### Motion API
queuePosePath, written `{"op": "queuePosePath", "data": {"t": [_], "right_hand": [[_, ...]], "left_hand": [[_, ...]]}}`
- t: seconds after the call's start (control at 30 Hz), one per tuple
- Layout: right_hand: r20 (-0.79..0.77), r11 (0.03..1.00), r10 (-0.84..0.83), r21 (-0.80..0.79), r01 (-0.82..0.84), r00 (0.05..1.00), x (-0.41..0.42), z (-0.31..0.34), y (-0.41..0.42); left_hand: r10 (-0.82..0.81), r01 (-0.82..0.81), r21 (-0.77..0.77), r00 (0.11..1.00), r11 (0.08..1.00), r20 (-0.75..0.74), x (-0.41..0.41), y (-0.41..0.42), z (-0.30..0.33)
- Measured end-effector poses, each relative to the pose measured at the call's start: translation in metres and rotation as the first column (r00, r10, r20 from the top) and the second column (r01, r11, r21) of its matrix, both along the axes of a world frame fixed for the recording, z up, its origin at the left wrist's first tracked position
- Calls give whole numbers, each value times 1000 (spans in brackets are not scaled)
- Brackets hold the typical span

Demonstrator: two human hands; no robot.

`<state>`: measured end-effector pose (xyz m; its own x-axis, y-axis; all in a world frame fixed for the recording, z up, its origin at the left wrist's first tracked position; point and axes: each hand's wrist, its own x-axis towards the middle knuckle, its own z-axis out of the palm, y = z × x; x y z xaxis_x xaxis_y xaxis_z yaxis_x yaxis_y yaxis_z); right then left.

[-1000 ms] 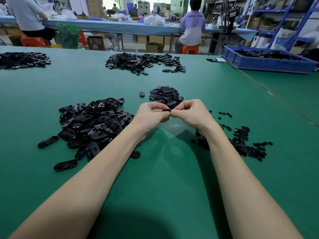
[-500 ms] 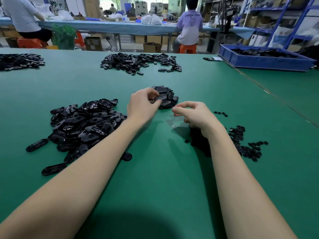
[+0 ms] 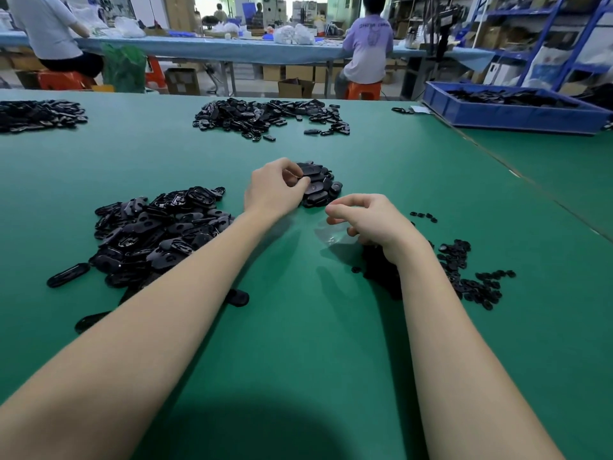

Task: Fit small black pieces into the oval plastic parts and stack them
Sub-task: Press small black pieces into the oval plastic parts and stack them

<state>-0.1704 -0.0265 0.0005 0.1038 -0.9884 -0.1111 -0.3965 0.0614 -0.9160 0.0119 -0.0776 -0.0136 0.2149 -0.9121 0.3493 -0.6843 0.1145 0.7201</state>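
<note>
left hand (image 3: 275, 190) grip pinches black oval plastic part (image 3: 310, 171) atop finished stack (image 3: 320, 190), frame centre | right hand (image 3: 371, 220) grip loosely curled, empty, nearer small black pieces (image 3: 464, 273) lower right on green surface (image 3: 298, 327)

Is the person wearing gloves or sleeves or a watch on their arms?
No. Both arms are bare right down to the bottom of the picture, with no sleeves showing. The left hand and right hand have no gloves, and no watch, bracelet or rings can be seen on them.
</note>
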Motion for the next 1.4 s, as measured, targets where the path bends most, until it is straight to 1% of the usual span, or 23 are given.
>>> {"op": "queuePosePath", "data": {"t": [0.07,0.13,0.2,0.3,0.33,0.4,0.47,0.5,0.6,0.67,0.83,1.03,1.13,1.2,1.27,1.33,1.4], "right_hand": [[-22,1000,16,-7,-16,1000,1,1,-1],[-43,999,35,-14,-36,998,4,1,-2],[-79,997,67,-26,-69,995,8,1,-3],[-220,982,178,-21,-188,959,16,3,-2],[-299,965,248,-7,-262,921,19,6,-1],[-455,904,401,58,-424,795,30,13,3],[-538,839,506,125,-530,674,48,19,9],[-561,818,531,142,-558,635,60,19,13],[-596,784,566,176,-595,569,90,15,24],[-619,775,565,172,-608,546,100,11,27],[-596,773,572,161,-614,564,93,14,25],[-629,831,493,135,-540,601,66,19,13],[-590,892,395,62,-448,704,38,20,7],[-491,925,331,-1,-381,806,21,20,3],[-389,945,272,-64,-320,880,9,20,1],[-338,950,243,-105,-293,909,4,21,0],[-327,951,235,-118,-286,915,3,22,1]], "left_hand": [[-74,76,20,993,997,-94,10,13,3],[-174,194,102,968,976,-182,22,27,6],[-275,310,175,941,935,-198,32,40,9],[-350,386,228,919,894,-183,45,51,16],[-360,399,233,913,887,-193,48,53,17],[-372,423,259,901,868,-224,53,56,18],[-391,439,289,896,851,-210,54,59,16],[-404,445,295,894,845,-193,53,60,15],[-429,461,278,887,843,-171,51,61,13],[-438,473,264,880,840,-184,52,61,13],[-411,456,261,887,851,-208,53,60,12],[-421,472,291,880,832,-222,47,62,11],[-422,482,306,873,821,-243,42,63,12],[-437,520,313,849,795,-298,38,63,11],[-473,589,303,796,749,-378,33,65,9],[-494,630,275,757,726,-428,30,67,7],[-481,631,259,747,732,-460,27,68,5]]}}
